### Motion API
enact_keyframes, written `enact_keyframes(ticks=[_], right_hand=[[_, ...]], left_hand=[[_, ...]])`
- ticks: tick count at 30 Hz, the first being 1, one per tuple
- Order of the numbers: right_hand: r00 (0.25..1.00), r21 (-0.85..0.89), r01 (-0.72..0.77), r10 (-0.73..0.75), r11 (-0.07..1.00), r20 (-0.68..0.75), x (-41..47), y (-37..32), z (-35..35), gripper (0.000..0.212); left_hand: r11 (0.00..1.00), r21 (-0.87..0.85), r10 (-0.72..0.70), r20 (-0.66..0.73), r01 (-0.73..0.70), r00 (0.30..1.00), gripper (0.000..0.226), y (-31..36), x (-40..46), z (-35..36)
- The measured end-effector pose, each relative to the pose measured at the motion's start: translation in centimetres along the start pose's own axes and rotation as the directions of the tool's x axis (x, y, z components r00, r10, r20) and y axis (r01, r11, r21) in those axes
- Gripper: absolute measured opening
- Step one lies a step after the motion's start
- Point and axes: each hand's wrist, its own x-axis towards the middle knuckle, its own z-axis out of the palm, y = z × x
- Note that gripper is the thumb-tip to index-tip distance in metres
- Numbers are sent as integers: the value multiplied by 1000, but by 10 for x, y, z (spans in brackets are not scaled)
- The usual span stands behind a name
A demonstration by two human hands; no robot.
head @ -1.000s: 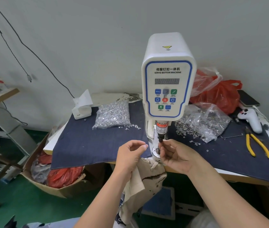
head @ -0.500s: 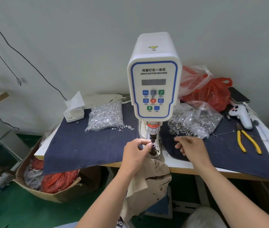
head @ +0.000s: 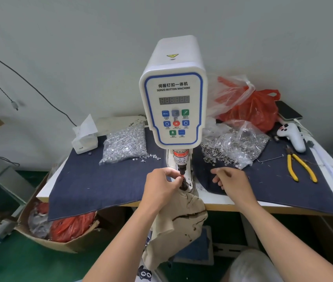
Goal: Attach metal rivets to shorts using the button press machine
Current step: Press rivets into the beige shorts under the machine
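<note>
Pinching something tiny at the press die with my left hand | beige shorts hanging off the near edge | right hand hovering relaxed, empty, near the loose rings | risking a crushed fingertip if the ram is firing

Left hand at press, shorts below

Your left hand and the shorts fill the gap under the press head. To your right, bare denim cloth lies between the ring bag and the pliers.
</note>
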Motion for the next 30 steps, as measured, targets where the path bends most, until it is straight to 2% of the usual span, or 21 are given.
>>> enact_keyframes(ticks=[5, 10, 13, 16, 18, 20, 21, 23, 25, 27, 30], right_hand=[[1000, 3, 4, -4, 1000, 0, 2, 2, 1, 27], [1000, 3, 3, -3, 1000, -1, 3, 6, 1, 28], [1000, 9, -9, 9, 1000, 9, 2, 6, 0, 27], [1000, 42, 0, -1, 999, 13, -5, -3, -2, 25], [996, 22, 86, -86, 996, 35, -19, -15, -3, 19], [959, -2, 232, -228, 973, 170, -41, -30, 0, 11], [917, -2, 295, -283, 956, 281, -53, -37, 4, 6], [813, -41, 413, -348, 910, 467, -77, -49, 12, 20], [755, -90, 512, -397, 854, 522, -90, -53, 20, 21], [756, -136, 552, -426, 823, 496, -96, -55, 25, 17], [780, -229, 584, -461, 779, 423, -99, -56, 27, 24]], left_hand=[[993, 119, 24, 30, -27, 999, 20, 10, 3, -2], [996, 92, 4, 50, -9, 999, 9, 9, 6, -4], [1000, 7, -20, 59, 20, 998, 13, 6, 2, -8], [972, -212, -94, 60, 105, 994, 19, -1, -5, -15], [863, -446, -204, 125, 239, 971, 21, -4, -14, -20], [669, -656, -266, 227, 349, 937, 13, -5, -22, -25], [576, -722, -271, 272, 382, 923, 9, -6, -26, -27], [446, -798, -224, 339, 405, 914, 14, -7, -32, -30], [371, -839, -155, 367, 398, 917, 29, -6, -36, -32], [344, -855, -114, 373, 389, 921, 30, -3, -39, -34], [324, -875, -64, 359, 359, 931, 21, 0, -43, -34]])
